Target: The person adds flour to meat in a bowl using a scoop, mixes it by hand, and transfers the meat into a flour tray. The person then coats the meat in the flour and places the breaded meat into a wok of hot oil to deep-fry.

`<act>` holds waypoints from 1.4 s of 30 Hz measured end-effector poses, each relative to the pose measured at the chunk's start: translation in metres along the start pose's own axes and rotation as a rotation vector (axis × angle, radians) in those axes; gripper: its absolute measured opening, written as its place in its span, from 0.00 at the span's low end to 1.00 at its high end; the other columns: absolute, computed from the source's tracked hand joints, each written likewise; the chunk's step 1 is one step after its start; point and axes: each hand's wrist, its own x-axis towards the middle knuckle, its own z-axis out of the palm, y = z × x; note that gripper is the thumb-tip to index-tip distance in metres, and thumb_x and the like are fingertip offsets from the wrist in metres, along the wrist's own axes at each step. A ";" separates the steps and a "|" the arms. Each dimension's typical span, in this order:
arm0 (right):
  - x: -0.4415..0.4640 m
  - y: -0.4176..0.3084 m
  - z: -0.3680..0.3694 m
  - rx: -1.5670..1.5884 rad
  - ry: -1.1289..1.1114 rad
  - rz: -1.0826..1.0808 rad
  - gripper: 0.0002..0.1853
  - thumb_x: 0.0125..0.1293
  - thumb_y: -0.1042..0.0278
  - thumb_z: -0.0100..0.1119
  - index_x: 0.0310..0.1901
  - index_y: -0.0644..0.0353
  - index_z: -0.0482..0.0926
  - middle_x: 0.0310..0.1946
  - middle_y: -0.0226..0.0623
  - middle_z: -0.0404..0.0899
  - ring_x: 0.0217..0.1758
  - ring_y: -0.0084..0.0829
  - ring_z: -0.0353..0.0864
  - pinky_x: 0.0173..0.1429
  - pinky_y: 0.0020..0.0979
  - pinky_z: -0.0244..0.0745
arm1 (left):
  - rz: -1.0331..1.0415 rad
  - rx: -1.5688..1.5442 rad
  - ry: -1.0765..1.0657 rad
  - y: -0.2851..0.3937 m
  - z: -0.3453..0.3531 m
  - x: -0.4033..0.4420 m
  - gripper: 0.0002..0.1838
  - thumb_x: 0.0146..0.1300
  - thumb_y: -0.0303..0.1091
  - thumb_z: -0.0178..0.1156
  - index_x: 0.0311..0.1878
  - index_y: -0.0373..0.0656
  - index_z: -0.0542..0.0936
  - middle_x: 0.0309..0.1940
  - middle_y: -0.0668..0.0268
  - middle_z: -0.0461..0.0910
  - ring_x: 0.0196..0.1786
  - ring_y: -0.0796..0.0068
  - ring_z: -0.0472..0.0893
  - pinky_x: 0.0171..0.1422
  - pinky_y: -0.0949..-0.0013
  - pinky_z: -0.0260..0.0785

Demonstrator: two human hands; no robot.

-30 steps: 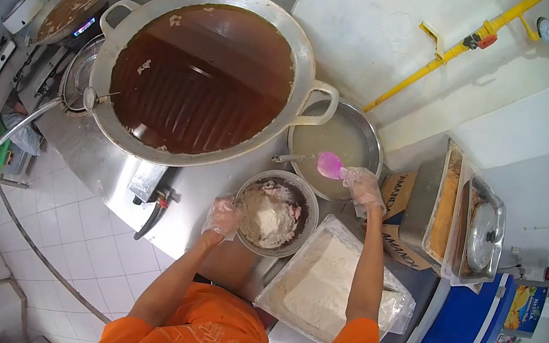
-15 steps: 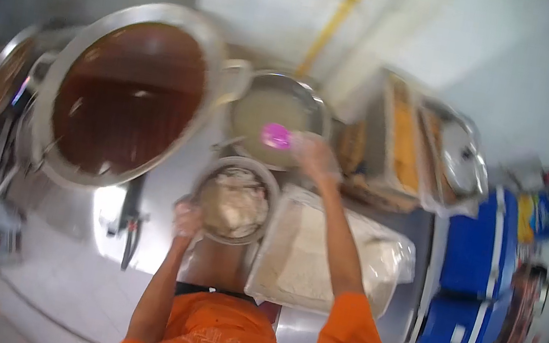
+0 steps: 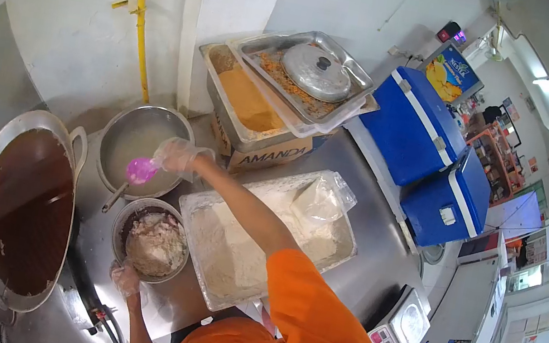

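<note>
My right hand [image 3: 177, 156], in a clear plastic glove, grips a small pink plastic scoop [image 3: 141, 170]. It holds the scoop over a metal pot [image 3: 111, 137] of cloudy pale liquid. Below that pot stands a round metal bowl [image 3: 120, 239] with floury, whitish pieces [image 3: 157, 243] in it. My gloved left hand [image 3: 125, 279] has its fingers closed on the bowl's near rim. A utensil handle [image 3: 115, 197] sticks out over the pot's near edge; its other end is hidden. Beside my right forearm lies a plastic-lined tub of flour [image 3: 231, 255] with a clear bag in it.
A wide pan of dark brown oil [image 3: 28, 210] stands at the left. Behind the flour are a tray with a metal lid [image 3: 316, 73], a container of orange crumbs [image 3: 247, 98] and a carton [image 3: 273, 158]. Blue coolers [image 3: 417, 123] and a scale [image 3: 401, 328] are at the right.
My view has swung to the right, so everything sits further left and the coolers show fully. My right hand still has the pink scoop over the pot; my left hand stays at the bowl.
</note>
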 end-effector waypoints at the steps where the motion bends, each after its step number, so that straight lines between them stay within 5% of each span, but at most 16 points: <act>1: -0.005 -0.013 -0.006 0.038 0.058 0.011 0.12 0.57 0.60 0.54 0.29 0.58 0.83 0.27 0.50 0.82 0.31 0.48 0.83 0.39 0.47 0.78 | 0.087 0.073 0.007 -0.003 -0.001 -0.002 0.17 0.63 0.42 0.59 0.35 0.33 0.80 0.32 0.49 0.81 0.38 0.47 0.80 0.45 0.55 0.72; 4: -0.035 -0.066 -0.046 0.063 0.112 -0.028 0.11 0.59 0.61 0.53 0.29 0.58 0.81 0.28 0.48 0.82 0.31 0.48 0.82 0.38 0.47 0.79 | 0.264 -0.007 0.029 -0.011 -0.002 -0.004 0.14 0.61 0.38 0.60 0.34 0.34 0.80 0.33 0.53 0.81 0.39 0.52 0.81 0.45 0.58 0.73; 6: -0.039 -0.067 -0.039 0.005 0.183 -0.018 0.12 0.61 0.63 0.51 0.29 0.59 0.82 0.29 0.49 0.82 0.33 0.49 0.82 0.38 0.49 0.79 | 0.222 -0.456 0.030 -0.018 0.003 -0.010 0.10 0.60 0.35 0.59 0.33 0.36 0.80 0.34 0.56 0.81 0.39 0.58 0.82 0.44 0.60 0.74; 8: -0.032 -0.052 -0.017 -0.053 0.258 0.068 0.12 0.61 0.64 0.51 0.29 0.60 0.82 0.29 0.49 0.82 0.33 0.49 0.83 0.37 0.49 0.78 | 0.633 0.335 0.101 -0.091 0.027 0.033 0.11 0.56 0.38 0.65 0.26 0.42 0.79 0.24 0.64 0.80 0.33 0.65 0.80 0.41 0.66 0.72; 10: -0.013 -0.007 0.053 -0.115 0.332 0.319 0.11 0.59 0.65 0.52 0.27 0.60 0.82 0.28 0.47 0.82 0.32 0.48 0.83 0.35 0.48 0.78 | 0.585 0.024 0.060 -0.063 0.015 0.021 0.12 0.64 0.36 0.53 0.35 0.38 0.83 0.24 0.61 0.83 0.27 0.62 0.83 0.40 0.62 0.74; 13: -0.004 0.005 0.094 -0.089 0.355 0.488 0.11 0.56 0.65 0.53 0.27 0.61 0.83 0.27 0.46 0.83 0.31 0.46 0.84 0.34 0.46 0.79 | 0.121 0.013 -0.150 0.003 -0.009 0.009 0.13 0.65 0.36 0.52 0.39 0.40 0.85 0.32 0.57 0.86 0.33 0.61 0.85 0.41 0.60 0.74; 15: -0.002 -0.005 0.084 -0.003 0.248 0.514 0.12 0.55 0.65 0.53 0.31 0.62 0.84 0.29 0.47 0.84 0.33 0.47 0.85 0.37 0.47 0.79 | 0.097 -0.034 -0.125 -0.007 -0.007 0.015 0.14 0.65 0.36 0.53 0.40 0.39 0.85 0.34 0.56 0.86 0.36 0.61 0.85 0.42 0.60 0.74; 19: -0.010 0.002 0.055 0.112 -0.011 0.546 0.15 0.55 0.63 0.54 0.35 0.65 0.85 0.34 0.48 0.85 0.38 0.48 0.85 0.43 0.48 0.79 | 0.502 0.017 -0.067 -0.031 -0.004 0.022 0.14 0.63 0.35 0.55 0.40 0.36 0.85 0.34 0.57 0.86 0.36 0.61 0.85 0.42 0.60 0.75; 23: 0.000 0.018 0.074 0.234 0.263 0.571 0.16 0.55 0.64 0.56 0.37 0.68 0.84 0.37 0.52 0.85 0.44 0.45 0.86 0.50 0.48 0.77 | 0.490 -0.167 -0.068 0.021 -0.029 0.002 0.11 0.62 0.32 0.56 0.39 0.37 0.86 0.33 0.59 0.86 0.35 0.64 0.85 0.41 0.62 0.76; 24: 0.012 0.040 0.072 0.097 -0.049 0.301 0.15 0.56 0.59 0.56 0.34 0.63 0.84 0.33 0.50 0.83 0.35 0.44 0.83 0.41 0.47 0.76 | 0.391 -0.006 -0.083 0.031 -0.034 -0.002 0.11 0.62 0.32 0.56 0.35 0.37 0.85 0.31 0.60 0.86 0.33 0.64 0.85 0.40 0.62 0.77; 27: 0.022 0.053 0.079 0.149 -0.025 0.029 0.15 0.59 0.58 0.54 0.35 0.62 0.82 0.33 0.51 0.81 0.33 0.42 0.79 0.41 0.50 0.72 | 0.311 -0.092 0.117 -0.021 0.007 0.007 0.10 0.61 0.34 0.59 0.36 0.37 0.84 0.27 0.63 0.85 0.27 0.67 0.82 0.35 0.63 0.75; 30: 0.004 0.029 0.062 0.145 0.309 -0.077 0.12 0.62 0.59 0.53 0.32 0.57 0.82 0.27 0.49 0.78 0.30 0.42 0.77 0.37 0.50 0.70 | 0.942 0.326 0.461 0.000 -0.005 0.011 0.18 0.74 0.53 0.45 0.35 0.57 0.78 0.20 0.75 0.76 0.18 0.83 0.70 0.22 0.71 0.63; 32: 0.000 -0.019 0.010 -0.050 -0.009 -0.082 0.16 0.65 0.54 0.53 0.30 0.56 0.82 0.26 0.49 0.78 0.31 0.45 0.77 0.38 0.50 0.69 | 0.815 0.419 0.274 0.001 -0.007 0.001 0.15 0.70 0.48 0.48 0.33 0.52 0.79 0.22 0.70 0.77 0.23 0.75 0.72 0.28 0.68 0.65; 37: -0.027 -0.067 -0.032 0.174 0.112 0.042 0.19 0.71 0.51 0.49 0.40 0.58 0.82 0.39 0.51 0.82 0.44 0.52 0.80 0.50 0.48 0.74 | 0.343 0.181 0.248 -0.001 0.012 -0.018 0.09 0.60 0.35 0.57 0.28 0.40 0.80 0.25 0.58 0.79 0.37 0.57 0.78 0.42 0.58 0.71; 38: -0.026 -0.079 -0.049 0.214 0.126 0.158 0.20 0.71 0.51 0.49 0.39 0.59 0.82 0.39 0.51 0.82 0.45 0.52 0.80 0.50 0.48 0.73 | -0.250 -0.342 -0.048 0.071 -0.036 -0.012 0.09 0.59 0.35 0.58 0.30 0.40 0.80 0.25 0.57 0.78 0.33 0.53 0.78 0.40 0.57 0.71; 42: -0.020 -0.051 -0.027 0.127 0.200 0.387 0.20 0.70 0.51 0.50 0.38 0.61 0.81 0.40 0.53 0.81 0.47 0.52 0.80 0.52 0.49 0.74 | -0.265 -0.209 -0.128 0.111 -0.071 -0.010 0.17 0.60 0.44 0.60 0.40 0.39 0.83 0.31 0.53 0.84 0.32 0.57 0.82 0.39 0.55 0.72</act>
